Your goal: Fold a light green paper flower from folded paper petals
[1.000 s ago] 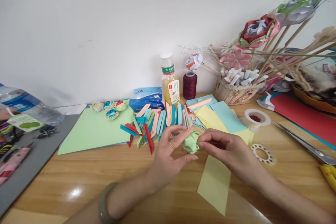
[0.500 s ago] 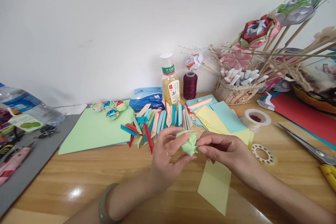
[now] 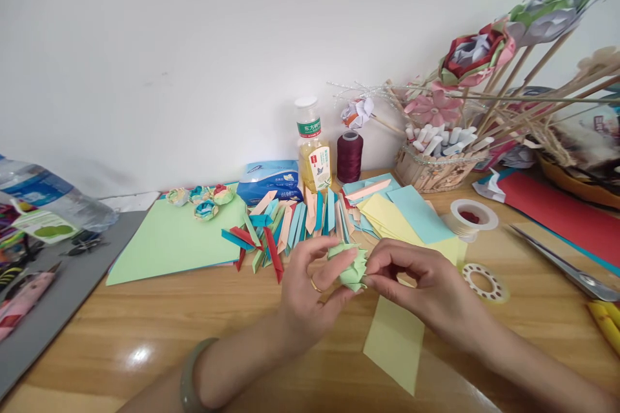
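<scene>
A light green folded paper flower [image 3: 352,268] is held over the middle of the desk. My left hand [image 3: 310,287] is closed round its left side, with the thumb underneath and fingers across the front. At its right edge my right hand [image 3: 416,281] pinches with thumb and index finger; what exactly lies between those fingertips is hidden. A pale yellow paper sheet [image 3: 396,345] lies flat below my right hand. Behind my hands is a heap of folded paper strips [image 3: 295,222] in blue, red, peach and green.
Several small paper flowers [image 3: 206,210] sit on green paper sheets [image 3: 169,239] at left. Behind the strips stand a tissue pack [image 3: 268,182], a bottle [image 3: 314,155] and a thread spool [image 3: 349,158]. Scissors [image 3: 562,261], a tape roll [image 3: 484,282] and a ribbon spool [image 3: 472,219] lie right.
The green paper flower has shifted slightly right in my left hand's grip. My right fingers have drawn tighter against its edge. Everything else has stayed put.
</scene>
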Demonstrator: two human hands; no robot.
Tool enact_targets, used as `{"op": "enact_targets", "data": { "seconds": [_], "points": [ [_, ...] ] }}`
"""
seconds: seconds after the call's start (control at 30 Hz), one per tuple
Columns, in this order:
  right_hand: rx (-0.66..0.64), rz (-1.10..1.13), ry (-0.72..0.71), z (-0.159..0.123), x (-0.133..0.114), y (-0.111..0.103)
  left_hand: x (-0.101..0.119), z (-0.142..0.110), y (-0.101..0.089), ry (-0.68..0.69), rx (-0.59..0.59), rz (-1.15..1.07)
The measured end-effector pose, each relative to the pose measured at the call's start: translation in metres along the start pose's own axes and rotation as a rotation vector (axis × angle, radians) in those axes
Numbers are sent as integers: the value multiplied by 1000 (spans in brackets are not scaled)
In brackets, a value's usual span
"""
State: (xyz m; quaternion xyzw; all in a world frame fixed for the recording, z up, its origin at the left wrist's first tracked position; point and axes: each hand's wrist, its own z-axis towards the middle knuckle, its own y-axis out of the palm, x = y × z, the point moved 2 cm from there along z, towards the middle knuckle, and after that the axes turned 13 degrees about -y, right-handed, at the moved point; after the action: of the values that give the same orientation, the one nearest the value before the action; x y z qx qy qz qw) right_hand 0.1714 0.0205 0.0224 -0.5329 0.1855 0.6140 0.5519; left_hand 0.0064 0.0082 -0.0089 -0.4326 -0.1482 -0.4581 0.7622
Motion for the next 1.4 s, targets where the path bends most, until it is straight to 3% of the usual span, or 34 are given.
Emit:
{"op": "enact_targets", "data": {
  "seconds": [0.23, 0.33, 0.7, 1.0, 1.23, 1.4],
  "points": [
    [-28, -320, -299, -8, -1, 2, -1, 1, 2, -10, -25, 29],
    [-49, -370, -359, -9, -1, 2, -1, 2, 2, -12, -28, 21],
    [-64, -282, -167, -1, 2, 1, -6, 1, 4, -17, -50, 97],
    [-26, -339, -174, -5, 2, 3, -7, 1, 5, -86, -83, 114],
    [-29, -191, 123, -2, 10, 4, -8, 0, 6, -94, -86, 136],
    [-22, -164, 127, 1, 9, 4, -8, 0, 7, -132, -110, 52]
  ]
}}
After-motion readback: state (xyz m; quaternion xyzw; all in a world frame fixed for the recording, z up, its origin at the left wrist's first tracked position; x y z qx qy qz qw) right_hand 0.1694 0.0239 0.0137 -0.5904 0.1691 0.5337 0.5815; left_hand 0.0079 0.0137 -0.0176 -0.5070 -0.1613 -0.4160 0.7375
